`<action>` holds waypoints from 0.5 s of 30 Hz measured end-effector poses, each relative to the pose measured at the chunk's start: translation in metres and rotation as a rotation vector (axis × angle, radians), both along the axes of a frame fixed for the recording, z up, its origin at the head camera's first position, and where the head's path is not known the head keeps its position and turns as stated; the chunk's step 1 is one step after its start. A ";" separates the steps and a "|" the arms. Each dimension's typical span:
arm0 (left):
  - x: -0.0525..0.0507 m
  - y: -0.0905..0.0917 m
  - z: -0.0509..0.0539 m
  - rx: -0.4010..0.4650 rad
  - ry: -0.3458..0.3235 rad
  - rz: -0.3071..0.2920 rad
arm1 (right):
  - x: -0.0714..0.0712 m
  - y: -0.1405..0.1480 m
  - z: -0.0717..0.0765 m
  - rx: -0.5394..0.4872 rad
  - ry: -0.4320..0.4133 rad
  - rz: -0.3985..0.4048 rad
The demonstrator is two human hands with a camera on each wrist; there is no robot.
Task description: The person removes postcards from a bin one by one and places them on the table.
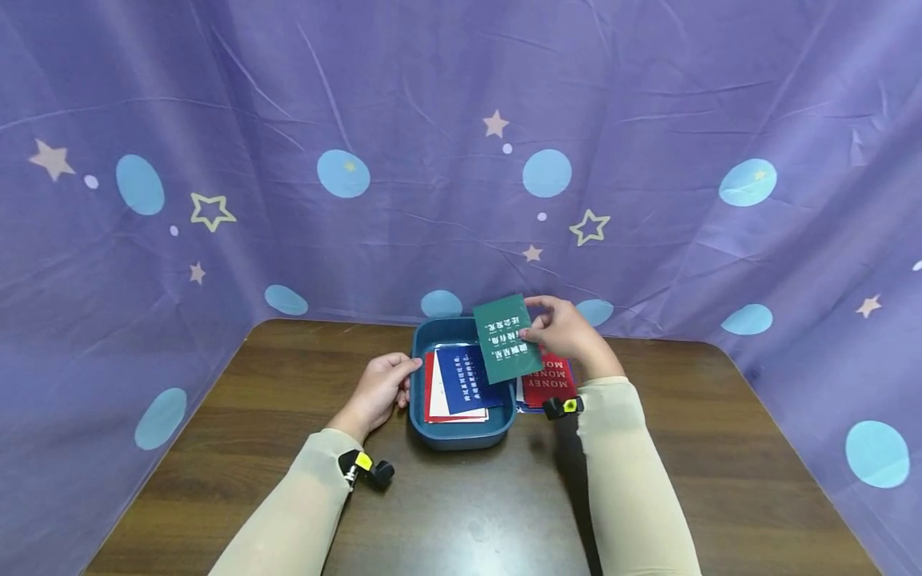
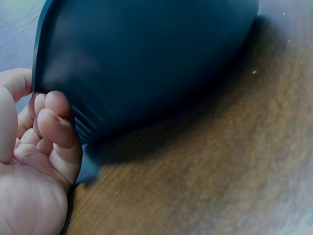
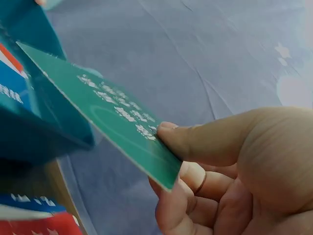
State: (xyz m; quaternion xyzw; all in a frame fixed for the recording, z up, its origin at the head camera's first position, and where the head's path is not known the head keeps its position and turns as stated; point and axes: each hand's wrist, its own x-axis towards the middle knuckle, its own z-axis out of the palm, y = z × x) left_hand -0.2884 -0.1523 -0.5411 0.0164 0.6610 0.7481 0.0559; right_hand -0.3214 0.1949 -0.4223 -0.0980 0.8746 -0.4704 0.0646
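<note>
In the head view my right hand [image 1: 569, 330] pinches a green card [image 1: 504, 340] printed with white characters, thumb on its face. The card hangs tilted over the right side of a dark blue plastic box [image 1: 461, 436]. My left hand [image 1: 378, 392] holds the box's left rim, its fingers curled against the outer wall [image 2: 146, 63] in the left wrist view. Inside the box lie a blue card [image 1: 461, 380], with white and red cards [image 1: 429, 392] under it. The right wrist view shows the thumb and fingers of the right hand [image 3: 234, 166] at the green card's near corner.
Beside the box, on its right, red cards [image 1: 555, 380] lettered MONEY lie on the table, partly under the right hand and wrist. The brown wooden table [image 1: 461, 520] reaches back to a purple curtain [image 1: 432, 104] with stars and dots.
</note>
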 end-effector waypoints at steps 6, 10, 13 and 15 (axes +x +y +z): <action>0.000 -0.001 0.001 0.001 0.000 -0.001 | -0.001 0.034 0.001 0.054 -0.036 -0.020; 0.000 -0.002 0.000 -0.003 0.000 0.002 | 0.001 0.048 -0.001 0.061 -0.119 -0.071; 0.000 -0.002 -0.001 -0.001 0.000 0.000 | 0.003 0.055 -0.005 0.067 -0.164 -0.109; -0.001 -0.002 -0.001 0.002 0.002 0.001 | 0.003 0.058 -0.010 0.052 -0.195 -0.118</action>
